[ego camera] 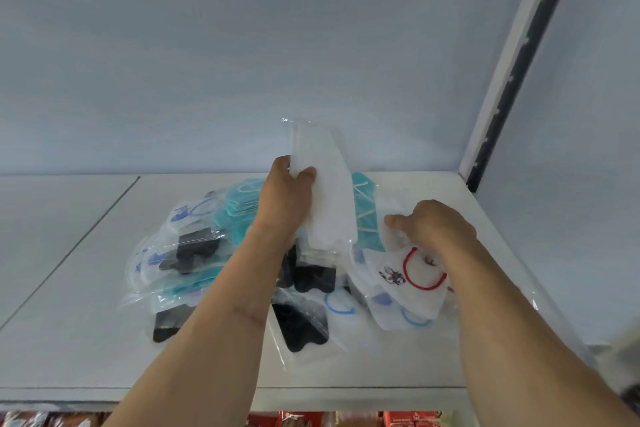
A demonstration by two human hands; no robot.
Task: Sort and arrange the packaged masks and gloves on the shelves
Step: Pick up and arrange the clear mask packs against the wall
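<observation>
A: What was nearest to the camera?

B: The two bare forearms, which came up over the front edge of the shelf (69, 340). Then the left hand (285, 199), then the right hand (434, 224).

A: And the thing that mattered?

B: The white mask pack (325, 191). The left hand gripped it, thumb on the front face and fingers curled behind its left side. The pack was lifted above the pile, with its long axis almost upright and its top leaning a little toward the back wall.

A: Where was the right hand?

B: To the right of that pack and lower, near the right edge of the shelf. Its fingers were bent down on the clear packs there; I could not tell if they pinched one or only pressed. Just in front of it lay the printed mask pack (405, 282) with a red ear loop.

A: Which hand was nearer to the pile?

B: The right one. The pile (194, 253) of teal, black and white packs lay under both hands, in the middle of the shelf. I judged that the next move depended on where the white pack belonged, left or right.
</observation>
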